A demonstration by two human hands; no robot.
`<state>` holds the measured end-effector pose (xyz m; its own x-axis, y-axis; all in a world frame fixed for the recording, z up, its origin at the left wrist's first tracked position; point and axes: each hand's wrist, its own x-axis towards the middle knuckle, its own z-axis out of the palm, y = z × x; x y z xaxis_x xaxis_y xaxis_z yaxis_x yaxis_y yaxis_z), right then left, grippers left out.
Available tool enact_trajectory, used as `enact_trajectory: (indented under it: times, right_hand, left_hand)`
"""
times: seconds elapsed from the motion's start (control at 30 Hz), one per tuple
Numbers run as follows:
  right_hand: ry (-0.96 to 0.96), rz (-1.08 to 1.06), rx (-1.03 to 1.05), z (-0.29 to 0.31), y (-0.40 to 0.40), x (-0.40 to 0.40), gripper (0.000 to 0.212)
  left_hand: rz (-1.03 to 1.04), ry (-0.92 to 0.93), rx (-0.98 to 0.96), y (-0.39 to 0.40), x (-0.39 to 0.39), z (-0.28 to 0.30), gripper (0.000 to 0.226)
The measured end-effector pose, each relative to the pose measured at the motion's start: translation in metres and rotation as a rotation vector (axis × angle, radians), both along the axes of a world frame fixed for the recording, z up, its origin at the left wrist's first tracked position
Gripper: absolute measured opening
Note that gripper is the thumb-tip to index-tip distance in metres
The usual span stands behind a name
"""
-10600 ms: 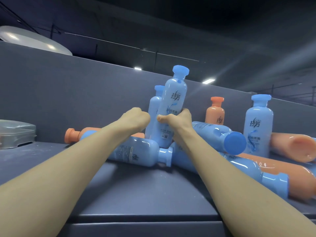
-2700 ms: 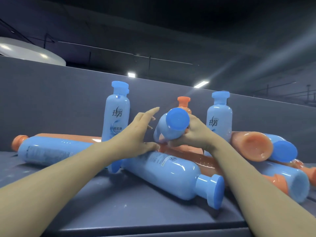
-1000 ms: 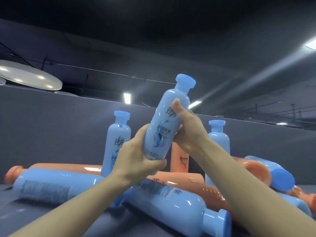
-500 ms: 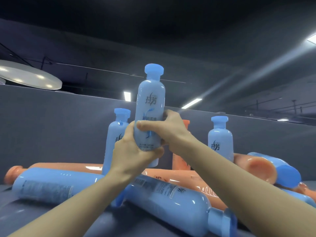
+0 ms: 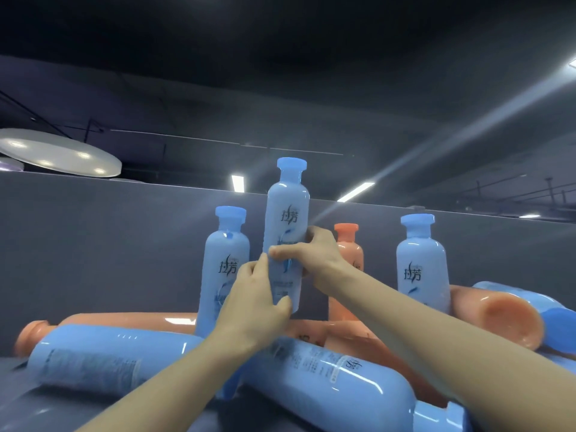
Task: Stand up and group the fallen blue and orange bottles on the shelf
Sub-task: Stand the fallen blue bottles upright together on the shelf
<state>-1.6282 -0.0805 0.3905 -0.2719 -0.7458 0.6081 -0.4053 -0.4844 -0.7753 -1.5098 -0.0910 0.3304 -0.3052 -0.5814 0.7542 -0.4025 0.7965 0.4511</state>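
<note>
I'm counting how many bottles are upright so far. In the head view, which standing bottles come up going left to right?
Upright blue bottle → held blue bottle, gripped by the left hand and the right hand → upright orange bottle → right-hand upright blue bottle.

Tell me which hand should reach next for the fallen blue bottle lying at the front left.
Left, probably. The left hand sits low on the held blue bottle, just above the fallen blue bottle; the right hand grips higher and would have to cross over.
</note>
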Motion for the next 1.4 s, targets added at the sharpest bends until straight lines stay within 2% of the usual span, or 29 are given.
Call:
enact_trajectory:
  times: [0.23,0.37,0.47,0.63,0.8,0.97,1.07,1.17,1.3,1.4]
  right_hand:
    - [-0.04,0.043,0.0,-0.005,-0.021,-0.005,0.028]
    - [-0.006,0.042,0.028,-0.007,-0.032,-0.004,0.028]
    - [0.017,0.047,0.07,-0.014,-0.039,-0.003,0.037]
    - [0.037,0.059,0.1,-0.019,-0.041,-0.001,0.036]
    - [0.012,0.06,0.158,-0.017,-0.042,-0.002,0.044]
    - [0.081,0.02,0.242,-0.02,-0.044,0.004,0.036]
    - [0.099,0.001,0.223,-0.024,-0.05,0.008,0.046]
    - [0.075,-0.006,0.239,-0.024,-0.047,0.008,0.037]
    - [0.11,-0.048,0.266,-0.027,-0.051,0.004,0.007]
    - [0.114,-0.045,0.296,-0.031,-0.054,0.005,0.008]
  left_hand:
    - [0.019,-0.079,0.054,-0.003,-0.003,-0.003,0.073]
    - [0.033,-0.117,0.055,0.001,-0.004,-0.005,0.067]
    - [0.057,-0.14,0.069,-0.001,-0.003,-0.006,0.062]
    - [0.094,-0.25,0.093,-0.001,-0.006,-0.008,0.072]
    - [0.094,-0.272,0.144,-0.001,-0.005,-0.009,0.062]
    - [0.122,-0.311,0.112,0.002,-0.005,-0.008,0.066]
    - [0.135,-0.326,0.085,0.001,-0.005,-0.008,0.066]
    - [0.13,-0.33,0.094,0.001,-0.005,-0.008,0.063]
    - [0.142,-0.354,0.111,0.0,-0.006,-0.008,0.062]
    - [0.15,-0.368,0.122,-0.001,-0.006,-0.008,0.062]
